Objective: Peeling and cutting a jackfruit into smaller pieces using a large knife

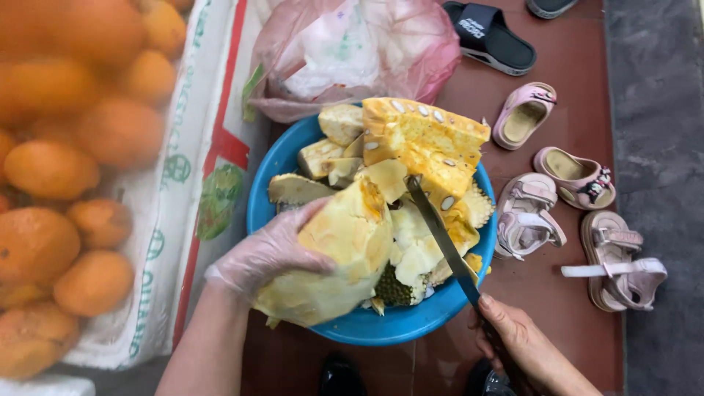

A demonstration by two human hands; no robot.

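My left hand [268,253], in a thin clear plastic glove, grips a large pale-yellow jackfruit piece [337,257] over the near rim of a blue bowl [273,165]. My bare right hand [517,341] holds the dark handle of a long knife [440,231]; its blade slants up to the left into the fruit. The bowl is heaped with cut jackfruit chunks, the biggest an orange-yellow wedge [422,143] with pale seeds at the far side. A green spiky rind bit [392,290] shows near the front.
A pile of orange fruits [70,176] lies on a white printed sack [187,147] at the left. A pink plastic bag [352,51] sits behind the bowl. Small pink sandals [579,213] and a black slide sandal [491,37] lie on the red-brown floor at the right.
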